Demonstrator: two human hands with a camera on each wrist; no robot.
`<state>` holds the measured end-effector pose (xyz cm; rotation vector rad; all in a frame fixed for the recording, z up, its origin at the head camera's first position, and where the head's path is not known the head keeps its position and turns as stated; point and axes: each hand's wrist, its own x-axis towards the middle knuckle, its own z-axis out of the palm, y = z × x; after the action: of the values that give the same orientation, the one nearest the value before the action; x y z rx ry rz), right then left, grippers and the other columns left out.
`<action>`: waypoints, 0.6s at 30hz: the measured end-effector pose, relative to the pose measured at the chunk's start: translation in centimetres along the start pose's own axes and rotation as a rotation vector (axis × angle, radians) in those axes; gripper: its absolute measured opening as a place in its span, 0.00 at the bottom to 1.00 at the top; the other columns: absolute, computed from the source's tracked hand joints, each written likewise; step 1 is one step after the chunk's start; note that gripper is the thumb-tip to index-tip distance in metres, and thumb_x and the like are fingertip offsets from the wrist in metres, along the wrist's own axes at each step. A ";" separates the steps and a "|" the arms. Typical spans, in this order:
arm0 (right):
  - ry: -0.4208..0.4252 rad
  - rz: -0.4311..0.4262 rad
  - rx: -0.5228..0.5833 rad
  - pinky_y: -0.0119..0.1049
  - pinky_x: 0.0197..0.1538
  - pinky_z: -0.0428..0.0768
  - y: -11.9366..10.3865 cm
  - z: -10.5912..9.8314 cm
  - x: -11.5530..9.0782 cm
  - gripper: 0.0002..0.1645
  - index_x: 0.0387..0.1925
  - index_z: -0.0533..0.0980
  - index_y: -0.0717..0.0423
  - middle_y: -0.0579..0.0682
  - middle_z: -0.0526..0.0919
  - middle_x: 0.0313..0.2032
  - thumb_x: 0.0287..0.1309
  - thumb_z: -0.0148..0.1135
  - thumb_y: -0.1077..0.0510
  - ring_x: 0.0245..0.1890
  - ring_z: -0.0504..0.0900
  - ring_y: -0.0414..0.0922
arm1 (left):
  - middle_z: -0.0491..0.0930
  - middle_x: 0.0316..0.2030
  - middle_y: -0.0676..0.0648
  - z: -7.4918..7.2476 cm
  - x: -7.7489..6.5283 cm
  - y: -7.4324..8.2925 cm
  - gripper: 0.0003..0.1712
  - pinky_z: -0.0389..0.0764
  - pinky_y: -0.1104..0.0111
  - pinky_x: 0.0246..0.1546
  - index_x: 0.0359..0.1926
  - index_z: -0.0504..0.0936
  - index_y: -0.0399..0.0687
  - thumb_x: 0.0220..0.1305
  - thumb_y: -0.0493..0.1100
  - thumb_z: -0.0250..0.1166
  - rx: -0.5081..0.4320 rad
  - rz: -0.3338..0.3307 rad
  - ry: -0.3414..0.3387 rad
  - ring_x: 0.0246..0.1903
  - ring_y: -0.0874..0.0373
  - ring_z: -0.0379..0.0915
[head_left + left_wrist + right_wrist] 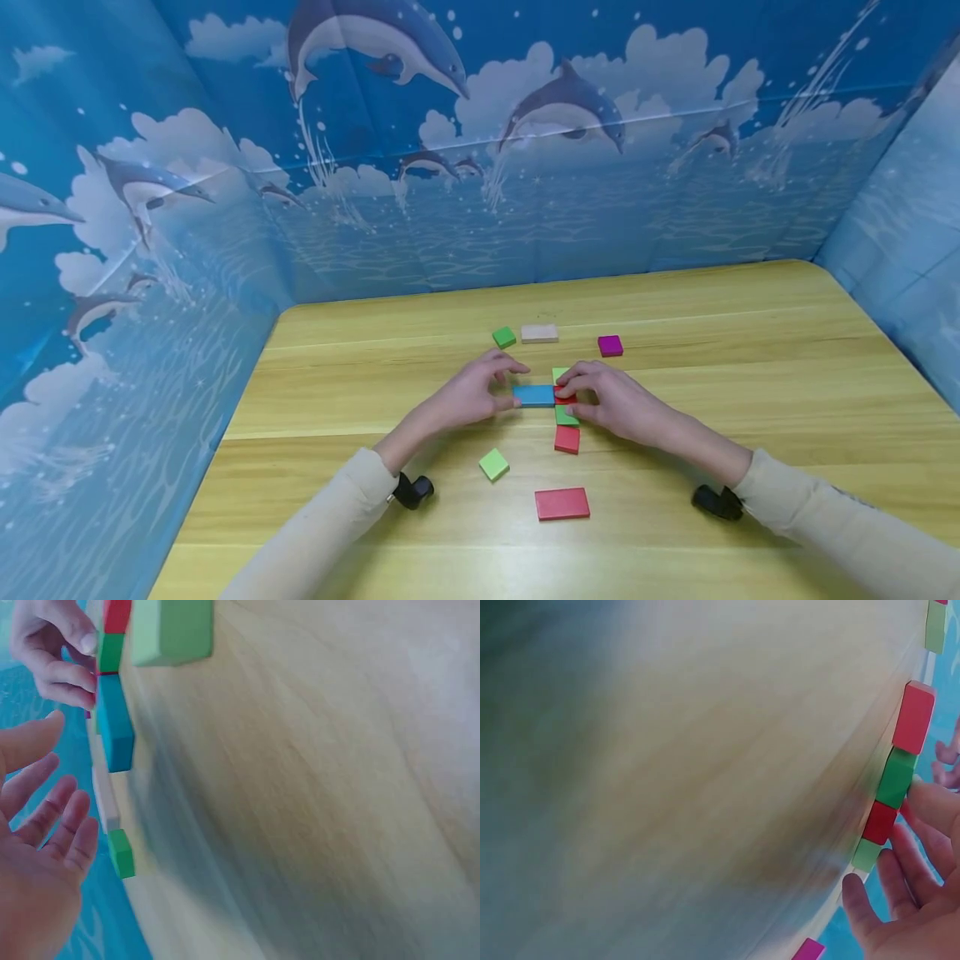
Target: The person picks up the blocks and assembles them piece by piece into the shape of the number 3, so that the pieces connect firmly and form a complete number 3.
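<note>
On the wooden table a column of small blocks runs toward the person: light green (866, 856), red (880, 823), green (567, 417) and another red block (567, 439). A long blue block (534, 396) lies crosswise, its right end against the column's upper red block. My left hand (480, 389) is spread at the blue block's left end, fingers loose; the left wrist view shows a gap between them. From the right, my right hand (618, 400) touches the column, thumb at the green block and fingertips at the upper red one, with its fingers fairly straight.
Behind the hands lie a green block (504, 337), a whitish long block (539, 333) and a purple block (611, 346). Nearer the person are a light green block (494, 465) and a long red block (562, 504). A dolphin-print curtain (480, 225) borders the table.
</note>
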<state>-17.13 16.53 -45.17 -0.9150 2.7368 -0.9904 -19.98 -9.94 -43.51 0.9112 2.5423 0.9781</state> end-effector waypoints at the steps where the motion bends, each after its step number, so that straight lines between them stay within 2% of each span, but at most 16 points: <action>1: 0.000 0.000 0.000 0.50 0.54 0.76 0.0 0.0 0.0 0.14 0.47 0.85 0.53 0.46 0.79 0.51 0.57 0.70 0.62 0.54 0.75 0.50 | 0.74 0.54 0.48 -0.1 -0.2 0.1 0.25 0.76 0.64 0.45 0.61 0.77 0.47 0.63 0.42 0.69 0.004 0.012 0.011 0.47 0.54 0.71; 5: -0.001 -0.001 0.002 0.50 0.55 0.76 0.0 0.0 0.0 0.14 0.47 0.85 0.53 0.46 0.79 0.51 0.58 0.70 0.62 0.54 0.75 0.50 | 0.76 0.52 0.50 -0.2 -1.1 0.8 0.22 0.77 0.61 0.47 0.58 0.80 0.46 0.63 0.41 0.69 -0.002 0.074 0.035 0.48 0.53 0.72; 10: 0.000 -0.004 0.000 0.51 0.55 0.76 0.1 -0.1 0.1 0.14 0.47 0.85 0.53 0.47 0.79 0.51 0.58 0.70 0.62 0.54 0.75 0.51 | 0.77 0.51 0.48 0.0 -2.2 2.1 0.21 0.76 0.56 0.50 0.56 0.81 0.44 0.62 0.37 0.70 -0.064 0.157 0.027 0.48 0.49 0.73; 18: 0.003 -0.004 0.007 0.51 0.55 0.76 0.2 -0.1 0.1 0.14 0.47 0.85 0.53 0.47 0.79 0.51 0.58 0.69 0.63 0.54 0.75 0.51 | 0.79 0.50 0.52 1.2 -3.9 4.5 0.19 0.76 0.60 0.52 0.55 0.81 0.52 0.63 0.41 0.70 -0.092 0.184 -0.017 0.51 0.55 0.74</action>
<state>-17.29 16.64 -45.18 -0.9189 2.7331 -1.0020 -14.33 -9.25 -41.23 1.1364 2.4101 1.1246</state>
